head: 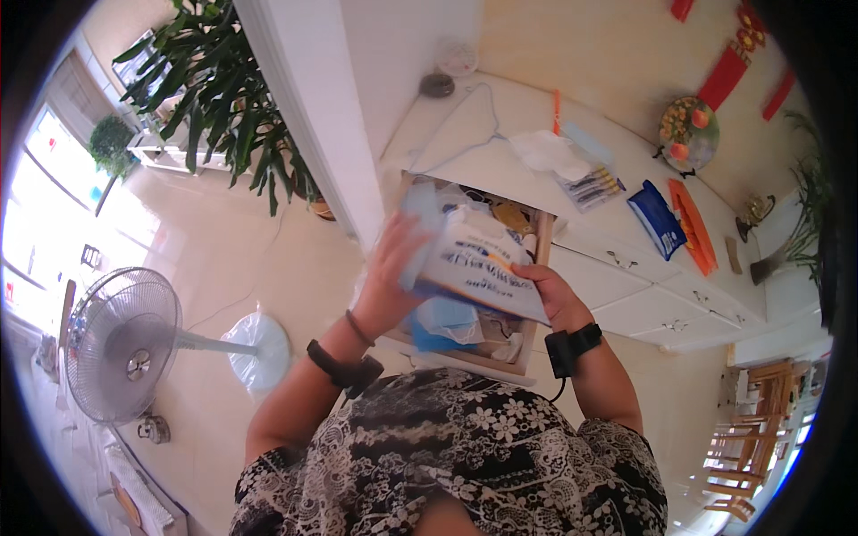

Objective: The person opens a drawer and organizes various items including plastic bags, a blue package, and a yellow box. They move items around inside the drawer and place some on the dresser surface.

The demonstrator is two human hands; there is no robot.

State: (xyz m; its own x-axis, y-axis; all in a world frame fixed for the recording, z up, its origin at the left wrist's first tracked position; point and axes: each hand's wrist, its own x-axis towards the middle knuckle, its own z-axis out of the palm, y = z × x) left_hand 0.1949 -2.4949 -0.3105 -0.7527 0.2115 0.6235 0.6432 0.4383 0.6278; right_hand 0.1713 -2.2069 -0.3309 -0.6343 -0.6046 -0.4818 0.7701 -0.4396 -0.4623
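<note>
My right hand (553, 295) grips the right edge of a white and blue printed plastic packet (479, 268), thumb on top. My left hand (395, 268), blurred, is at the packet's left side and holds a light blue face mask (420, 231) against it. Both are above an open wooden drawer (543, 241). Inside the drawer, nearer to me, blue face masks (446, 325) lie partly under the packet; at its far end are a yellow item (513, 218) and other small things, partly hidden.
On the white cabinet top (523, 104) lie a wire hanger (496, 110), a white mask (549, 154), a pack of pens (590, 187), a blue packet (658, 220) and an orange packet (694, 231). A standing fan (127, 345) is at the left, beyond a white wall edge.
</note>
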